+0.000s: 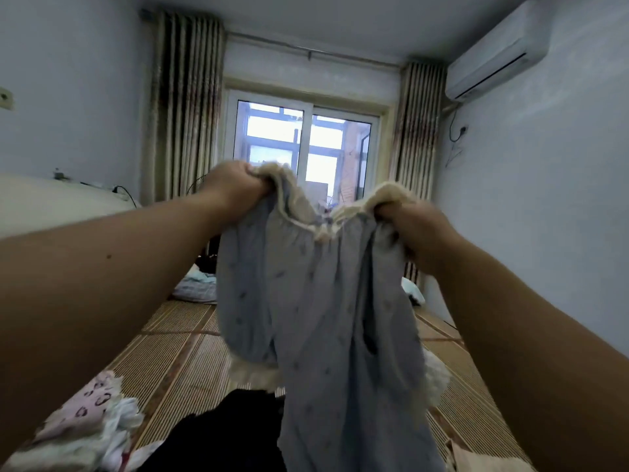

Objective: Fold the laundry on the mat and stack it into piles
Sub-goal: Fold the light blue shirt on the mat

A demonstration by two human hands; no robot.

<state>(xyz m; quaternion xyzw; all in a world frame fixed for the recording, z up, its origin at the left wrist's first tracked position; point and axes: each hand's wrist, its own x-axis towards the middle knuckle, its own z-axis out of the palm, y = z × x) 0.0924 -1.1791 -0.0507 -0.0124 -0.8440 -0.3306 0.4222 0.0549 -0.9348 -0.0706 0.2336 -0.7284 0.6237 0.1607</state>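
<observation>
- The blue-grey dotted garment (323,301) with cream lace trim hangs mid-frame, held up in the air above the mat (170,352), probably so that it drops straight and its shape can be read before folding.
- The left hand (235,189) and the right hand (412,223) each clutch a bunch of the gathered top edge in a closed fist, set apart to spread the cloth.
- At bottom centre, under the hem, lies a black garment (221,434). At lower left is a loose heap with a pink patterned piece (92,400), seemingly unfolded.
- Beyond are a window (303,148) at centre and an air conditioner (493,52) at upper right.
</observation>
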